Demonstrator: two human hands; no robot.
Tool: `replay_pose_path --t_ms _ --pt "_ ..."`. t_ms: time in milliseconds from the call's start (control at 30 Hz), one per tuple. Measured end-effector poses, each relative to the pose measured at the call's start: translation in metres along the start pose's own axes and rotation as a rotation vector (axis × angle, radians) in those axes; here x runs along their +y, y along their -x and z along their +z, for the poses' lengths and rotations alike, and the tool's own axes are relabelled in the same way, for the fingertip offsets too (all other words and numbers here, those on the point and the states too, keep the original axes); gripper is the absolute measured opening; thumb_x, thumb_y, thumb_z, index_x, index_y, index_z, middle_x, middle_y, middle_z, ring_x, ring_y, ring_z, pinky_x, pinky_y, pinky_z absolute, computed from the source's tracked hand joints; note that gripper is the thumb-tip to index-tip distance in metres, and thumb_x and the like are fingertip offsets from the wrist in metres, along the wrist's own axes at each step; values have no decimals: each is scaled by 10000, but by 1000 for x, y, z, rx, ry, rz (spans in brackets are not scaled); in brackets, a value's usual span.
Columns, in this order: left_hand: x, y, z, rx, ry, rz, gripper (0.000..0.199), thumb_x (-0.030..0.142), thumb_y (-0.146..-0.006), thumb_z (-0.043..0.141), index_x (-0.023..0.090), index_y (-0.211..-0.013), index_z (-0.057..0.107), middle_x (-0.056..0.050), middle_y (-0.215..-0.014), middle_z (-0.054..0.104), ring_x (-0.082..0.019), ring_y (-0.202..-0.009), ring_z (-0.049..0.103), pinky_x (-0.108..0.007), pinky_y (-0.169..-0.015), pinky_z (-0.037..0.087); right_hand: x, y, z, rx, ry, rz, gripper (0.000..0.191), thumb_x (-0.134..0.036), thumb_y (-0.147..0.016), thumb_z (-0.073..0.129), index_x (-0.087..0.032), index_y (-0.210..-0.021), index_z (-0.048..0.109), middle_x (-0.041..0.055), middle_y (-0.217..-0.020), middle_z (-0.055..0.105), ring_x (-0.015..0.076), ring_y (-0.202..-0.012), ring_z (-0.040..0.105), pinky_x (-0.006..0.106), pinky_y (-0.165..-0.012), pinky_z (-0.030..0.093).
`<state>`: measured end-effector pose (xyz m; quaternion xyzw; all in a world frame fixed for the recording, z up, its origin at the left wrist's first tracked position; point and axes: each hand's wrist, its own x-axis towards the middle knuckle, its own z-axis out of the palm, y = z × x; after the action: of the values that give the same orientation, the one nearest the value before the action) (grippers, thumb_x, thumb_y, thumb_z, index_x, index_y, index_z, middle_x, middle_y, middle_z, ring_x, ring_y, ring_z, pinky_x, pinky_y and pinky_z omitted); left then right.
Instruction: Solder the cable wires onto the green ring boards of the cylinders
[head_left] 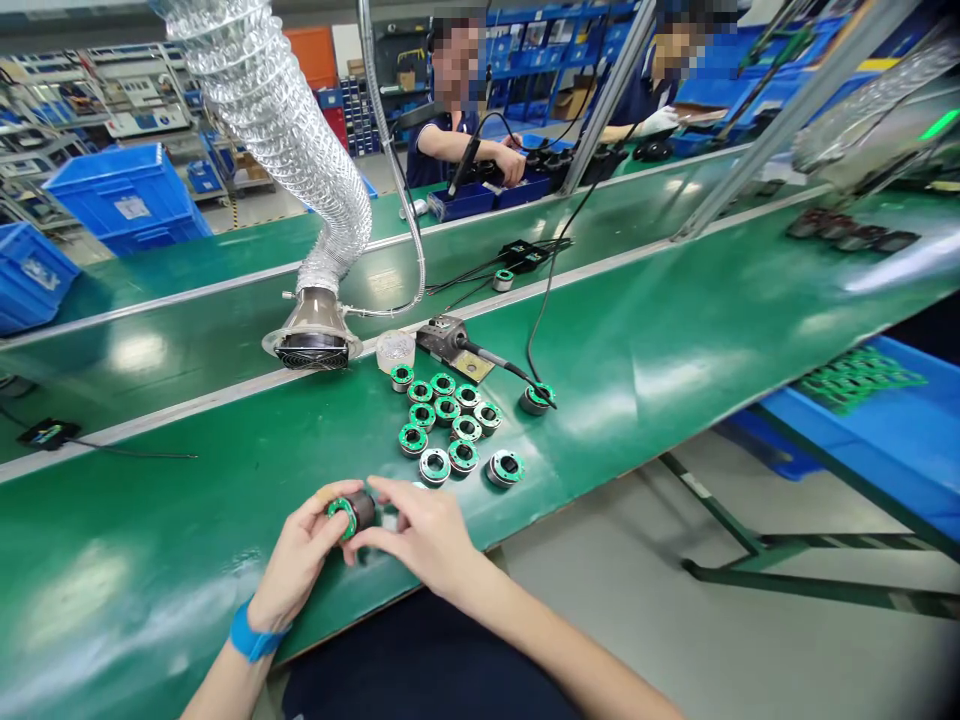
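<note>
My left hand (306, 545), with a blue band at the wrist, is closed round a small dark cylinder with a green ring face (352, 514). The ring faces left, and my left thumb lies on it. My right hand (420, 530) is at the cylinder's right side, thumb and index finger apart; a small pale blurred thing shows between them, and whether it is gripped is unclear. Beyond my hands stand several metal rings with green tops (448, 410) in a loose group on the green bench (225, 450). One more ring (505, 468) sits at the group's right.
A soldering iron holder (450, 345) with a cable and a clear tape roll (395, 350) stand behind the rings. A fan hood (313, 335) hangs from a foil duct (300, 130). Blue bins (870, 430) are at the right. Two people work across the bench.
</note>
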<state>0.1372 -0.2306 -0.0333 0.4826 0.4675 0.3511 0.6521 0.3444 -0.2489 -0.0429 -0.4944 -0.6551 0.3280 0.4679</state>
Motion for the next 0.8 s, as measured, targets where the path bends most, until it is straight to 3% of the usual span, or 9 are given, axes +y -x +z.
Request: replay_pose_path --t_ms 100,200,300,400,500,567,667,733,800 --pt "6 -32 0 61 44 -62 550 487 -884 771 153 -1309 668 -61 -898 709 -126 -647 628 -237 -599 554 15 5 -31 142 245 -217 576 -539 -854 813 -159 -1269 694 105 -976 760 231 -841 725 340 -764 581" --pt "16 -83 0 206 -80 -38 542 455 -875 786 88 -1257 671 -62 -824 694 -125 -605 652 -243 -587 572 31 12 -51 2 397 -275 570 -428 -862 834 -197 -1348 647 132 -1179 730 296 -1050 699 441 -911 595" --pt "24 -131 5 298 -167 6 447 382 -902 752 39 -1177 675 -95 -852 690 -137 -589 673 -277 -579 599 41 20 -55 -143 490 -253 600 -297 -871 835 -242 -1419 598 124 -1310 690 329 -1152 659 532 -1019 567" --pt "25 -147 13 359 -203 60 441 360 -906 737 49 -1209 657 -158 -1080 678 -107 -587 658 -261 -546 573 46 27 -50 -164 529 -255 578 -218 -935 747 -251 -1475 544 128 -1386 656 335 -1201 635 564 -1042 561" --pt "17 -117 20 425 -394 280 389 351 -922 712 123 -1233 661 -149 -1279 617 -56 -600 587 -232 -562 523 47 35 -42 -144 521 -295 471 -169 -997 633 -237 -1457 556 137 -1405 644 328 -1224 624 527 -1009 588" --pt "9 -80 24 264 -558 396 274 326 -960 657 163 -1174 707 -109 -1206 658 -93 -694 611 -249 -654 534 46 38 -34 -140 469 -311 409 -162 -1020 586 -227 -1424 580 141 -1385 652 320 -1212 619 497 -974 606" --pt "0 -28 25 -49 -590 328 249 287 -997 585 188 -1164 741 -87 -1076 697 -156 -858 667 -292 -793 558 43 37 -16 -161 335 -329 396 -182 -1030 578 -239 -1422 576 141 -1344 666 306 -1170 617 484 -937 617" --pt "-2 -4 21 -67 -549 270 279 277 -996 580 183 -1214 726 -98 -1124 695 -166 -902 677 -310 -839 567 43 34 -1 -183 216 -348 441 -190 -1018 614 -263 -1448 545 130 -1342 665 294 -1172 613 488 -958 605" --pt "-2 10 15 5 -579 275 328 263 -970 614 187 -1278 698 -105 -1182 685 -177 -944 677 -329 -876 569 43 29 13 -207 86 -311 546 -190 -987 675 -282 -1490 484 122 -1366 649 283 -1207 610 494 -1011 581"
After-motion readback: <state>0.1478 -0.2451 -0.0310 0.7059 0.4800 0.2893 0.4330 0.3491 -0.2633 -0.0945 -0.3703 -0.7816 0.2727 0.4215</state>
